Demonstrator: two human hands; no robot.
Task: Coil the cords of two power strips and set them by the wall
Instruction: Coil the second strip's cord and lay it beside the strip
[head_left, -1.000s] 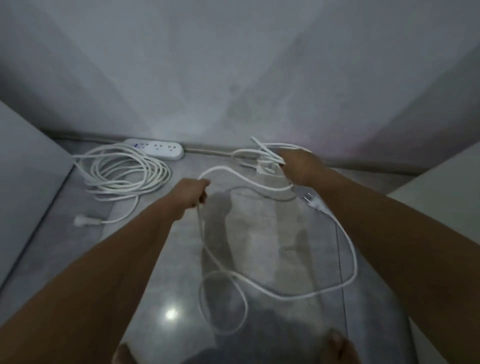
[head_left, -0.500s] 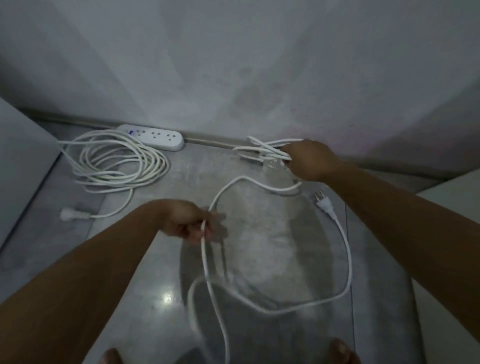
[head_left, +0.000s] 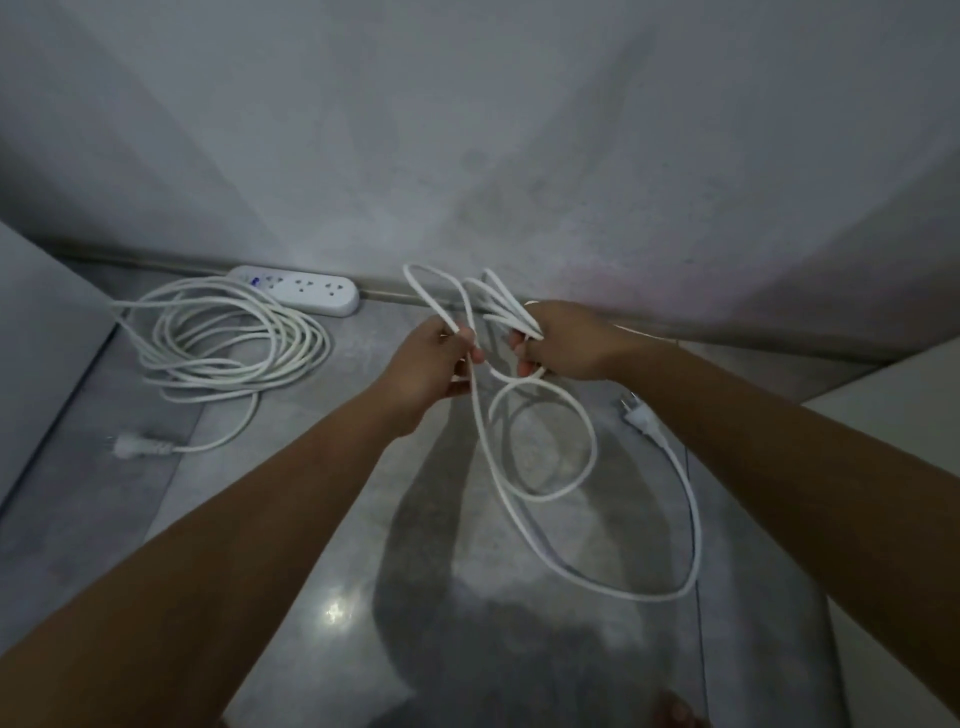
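Two hands now nearly meet just in front of the wall (head_left: 519, 156); half a second ago the left hand (head_left: 436, 364) was low and well apart from the right, gripping the loose cord (head_left: 592, 447) near the floor (head_left: 311, 519); it has since come up and across, bringing a fresh loop to the bundle; slack on the floor looks shorter than before.

Meaning, as I judge it: one more turn is about to join the coil; second cord perhaps half gathered; a long run and the plug (head_left: 636, 415) lie uncoiled on the floor to the right.

Fingers: left hand's thumb and fingers closed in a pinch on the cord, one loop arching up from the grip toward the wall, the long strand dropping from it to the floor; right hand (head_left: 563, 343) has fingers curled round several loops, clamped tight on them; a smaller loop hangs below it.

First power strip (head_left: 301, 288) lies against the wall at left, its coiled cord (head_left: 228, 338) just in front, its plug (head_left: 137, 446) trailing nearer; that one looks done.

Second strip's socket block: cannot make it out, possibly hidden behind the right hand.
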